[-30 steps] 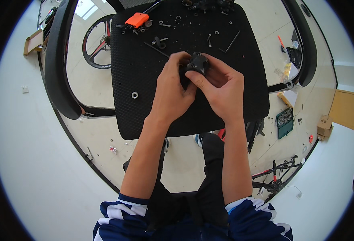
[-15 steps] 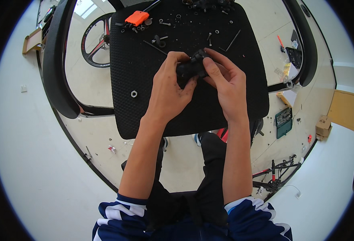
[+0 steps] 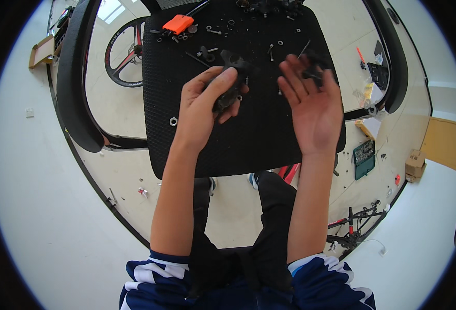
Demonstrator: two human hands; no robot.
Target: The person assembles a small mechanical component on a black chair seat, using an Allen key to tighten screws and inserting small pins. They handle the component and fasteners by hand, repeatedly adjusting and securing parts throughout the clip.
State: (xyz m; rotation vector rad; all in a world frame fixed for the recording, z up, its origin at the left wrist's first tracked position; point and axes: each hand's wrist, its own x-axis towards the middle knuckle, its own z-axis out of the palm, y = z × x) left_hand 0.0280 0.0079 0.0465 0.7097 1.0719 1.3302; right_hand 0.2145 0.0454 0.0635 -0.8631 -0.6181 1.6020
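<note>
I'm watching from my end, and the two hands are apart over the black chair seat (image 3: 269,137). On my left, the left hand (image 3: 199,103) has a firm hold on a chunky black part (image 3: 230,95), thumb pressed across its near face and fingers curled beneath, its upper end poking out past the thumb. Over on the right, the right hand (image 3: 313,106) turns its palm up to me, fingers fanned, with a small black piece (image 3: 315,74) caught between thumb and forefinger; it's blurred, so I can't make out its exact shape. Beyond the left hand I see a thin dark rod (image 3: 196,59) lying flat, and near that forearm a silver nut (image 3: 173,121). Up at the far left of the seat sits an orange block (image 3: 178,24) among small hardware, and between the hands, farther back, I pick out bolts (image 3: 271,51) and a little washer (image 3: 280,43). A cluster of dark fittings (image 3: 277,7) lines the far edge. Down on the floor I've got a spoked wheel (image 3: 109,58) at left, an open green case (image 3: 364,160) and a bicycle frame (image 3: 353,227) at right.
</note>
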